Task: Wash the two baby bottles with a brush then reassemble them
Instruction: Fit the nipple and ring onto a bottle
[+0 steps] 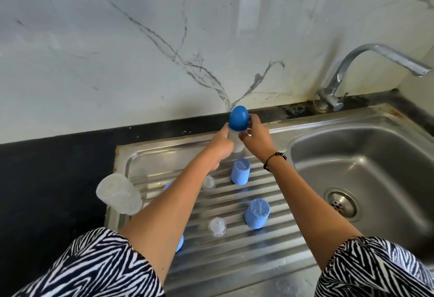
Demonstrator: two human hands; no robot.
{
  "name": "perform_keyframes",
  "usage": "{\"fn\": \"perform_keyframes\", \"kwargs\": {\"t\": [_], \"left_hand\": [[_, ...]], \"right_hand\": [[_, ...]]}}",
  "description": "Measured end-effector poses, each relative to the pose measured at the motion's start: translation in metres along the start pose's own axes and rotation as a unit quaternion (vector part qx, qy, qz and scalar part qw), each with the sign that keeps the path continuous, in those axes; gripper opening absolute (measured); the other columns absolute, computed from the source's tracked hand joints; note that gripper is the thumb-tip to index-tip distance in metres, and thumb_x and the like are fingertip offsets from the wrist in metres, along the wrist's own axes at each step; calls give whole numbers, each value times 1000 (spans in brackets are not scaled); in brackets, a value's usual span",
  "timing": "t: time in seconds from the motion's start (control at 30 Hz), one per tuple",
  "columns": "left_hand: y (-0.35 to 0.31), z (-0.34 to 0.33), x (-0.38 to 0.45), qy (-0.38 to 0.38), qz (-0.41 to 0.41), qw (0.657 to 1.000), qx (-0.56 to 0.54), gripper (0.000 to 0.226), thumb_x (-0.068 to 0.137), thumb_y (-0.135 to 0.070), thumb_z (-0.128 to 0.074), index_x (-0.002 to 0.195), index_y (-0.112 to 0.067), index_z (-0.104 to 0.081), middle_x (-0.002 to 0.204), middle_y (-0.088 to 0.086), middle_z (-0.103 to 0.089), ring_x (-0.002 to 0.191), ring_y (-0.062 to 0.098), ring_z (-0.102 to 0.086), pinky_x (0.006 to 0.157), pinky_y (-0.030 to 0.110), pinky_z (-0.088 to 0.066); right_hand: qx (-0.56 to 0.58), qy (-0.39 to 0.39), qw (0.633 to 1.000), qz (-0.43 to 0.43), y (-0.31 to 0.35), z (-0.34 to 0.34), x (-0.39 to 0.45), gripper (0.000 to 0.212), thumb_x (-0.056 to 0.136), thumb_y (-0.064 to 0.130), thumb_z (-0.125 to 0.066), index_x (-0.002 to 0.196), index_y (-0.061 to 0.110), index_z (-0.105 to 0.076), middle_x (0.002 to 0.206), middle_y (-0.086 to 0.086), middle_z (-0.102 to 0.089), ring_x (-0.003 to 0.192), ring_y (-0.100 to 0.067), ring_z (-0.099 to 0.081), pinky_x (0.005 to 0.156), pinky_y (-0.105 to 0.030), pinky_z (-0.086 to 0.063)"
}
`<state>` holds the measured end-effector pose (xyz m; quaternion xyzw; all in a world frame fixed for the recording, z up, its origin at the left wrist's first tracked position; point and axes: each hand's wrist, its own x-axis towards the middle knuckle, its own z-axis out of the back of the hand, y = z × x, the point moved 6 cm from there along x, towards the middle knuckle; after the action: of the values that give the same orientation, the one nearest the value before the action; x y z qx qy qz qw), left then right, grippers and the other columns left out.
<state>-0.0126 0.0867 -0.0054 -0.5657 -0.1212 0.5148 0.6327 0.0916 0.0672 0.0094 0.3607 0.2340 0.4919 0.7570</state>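
Note:
Over the back of the steel drainboard (234, 261), my left hand (220, 146) grips a clear baby bottle (236, 143) held upright. A dark blue rounded piece (238, 118) sits on top of it; whether it is a cap or a brush handle I cannot tell. My right hand (257, 137) has its fingers curled round that piece, thumb on the bottle just below. A second clear bottle (118, 194) lies tilted at the drainboard's left edge. Two light blue caps (240, 171) (257, 213) stand on the ribs, with two clear teats (208, 182) (218, 226) beside them.
Two blue parts (179, 242) (168, 185) peek out from under my left forearm. The sink basin (364, 167) with its drain (341, 204) lies to the right, the tap (375, 62) above its back rim. Black counter (47, 179) runs left; a marble wall stands behind.

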Motion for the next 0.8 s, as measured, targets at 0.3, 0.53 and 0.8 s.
{"fn": "perform_keyframes", "kwargs": {"t": [0.3, 0.53, 0.8], "left_hand": [[-6, 13, -48, -71, -31, 997, -1, 66, 96, 1, -33, 153, -22, -8, 159, 4, -14, 145, 23, -18, 114, 40, -22], [14, 28, -140, -115, -73, 991, 2, 72, 87, 9, -29, 152, -21, -17, 157, -1, -22, 140, 18, -30, 93, 19, -35], [57, 73, -248, -266, -134, 941, 161, 47, 90, 0, -47, 135, -14, -49, 137, 6, -53, 124, 22, -49, 99, 27, -38]], "right_hand": [[-67, -26, 997, -24, 31, 29, -41, 58, 84, -5, -52, 139, 2, -33, 128, -21, -52, 117, -31, -51, 85, -29, -42], [-130, 10, 989, 74, 80, 5, -119, 45, 84, 1, -52, 129, 2, -51, 127, -14, -57, 117, -27, -51, 88, -22, -36], [-134, 100, 975, 146, 99, -64, -205, 35, 85, 4, -53, 119, 7, -60, 121, -10, -63, 113, -26, -56, 80, -20, -35]]}}
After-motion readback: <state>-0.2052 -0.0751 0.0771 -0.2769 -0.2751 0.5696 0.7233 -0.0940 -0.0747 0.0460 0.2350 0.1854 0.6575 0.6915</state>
